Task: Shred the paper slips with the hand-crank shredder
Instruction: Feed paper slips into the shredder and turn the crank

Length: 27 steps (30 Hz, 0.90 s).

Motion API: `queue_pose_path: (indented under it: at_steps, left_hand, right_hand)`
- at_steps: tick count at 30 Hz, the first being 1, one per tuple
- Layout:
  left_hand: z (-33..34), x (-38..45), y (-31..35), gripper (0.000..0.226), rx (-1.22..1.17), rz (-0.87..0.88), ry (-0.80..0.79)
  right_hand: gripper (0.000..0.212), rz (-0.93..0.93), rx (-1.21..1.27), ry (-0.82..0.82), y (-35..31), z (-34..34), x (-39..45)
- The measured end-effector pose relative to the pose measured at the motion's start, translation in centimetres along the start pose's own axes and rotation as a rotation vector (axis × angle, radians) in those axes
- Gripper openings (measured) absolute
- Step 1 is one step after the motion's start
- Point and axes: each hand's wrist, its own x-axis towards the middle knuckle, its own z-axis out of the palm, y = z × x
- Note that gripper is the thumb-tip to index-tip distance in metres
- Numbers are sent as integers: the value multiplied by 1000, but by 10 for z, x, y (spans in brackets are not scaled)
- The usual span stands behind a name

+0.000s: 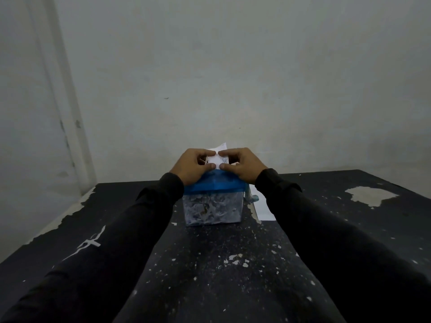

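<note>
Both hands pinch one white slip (pixel 215 159) upright over the blue lid (pixel 214 184) of the shredder (pixel 213 201), which stands mid-table: the left hand (pixel 192 165) grips the slip's left edge, the right hand (pixel 242 165) its right edge, thumbs on the near face. The shredder's clear bin (pixel 212 210) holds shredded paper, and its crank (pixel 250 198) sticks out on the right side. A white sheet (pixel 262 209) lies flat on the black, chipped table (pixel 210 264) just right of the shredder, partly under the right sleeve (pixel 314 229).
</note>
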Motion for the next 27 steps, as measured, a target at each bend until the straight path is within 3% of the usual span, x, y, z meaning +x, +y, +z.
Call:
queue_pose_path:
  at_steps: [5, 10, 16, 20, 27]
  left_hand:
    - [-6, -4, 3, 35, -141, -27, 9]
    - [-8, -2, 7, 28, -169, -48, -9]
    - [-4, -5, -2, 34, -127, -16, 40]
    - [-3, -4, -8, 10, -31, 98, 60]
    - [-1, -8, -9, 9, -63, 140, 60]
  right_hand:
    - [39, 112, 362, -11, 1, -6, 0]
    - [34, 117, 459, -9, 2, -6, -1]
    - [31, 36, 106, 35, 3, 2, -2]
    - [20, -90, -64, 104, 5, 7, 0]
    - [15, -152, 12, 174, 5, 16, -4]
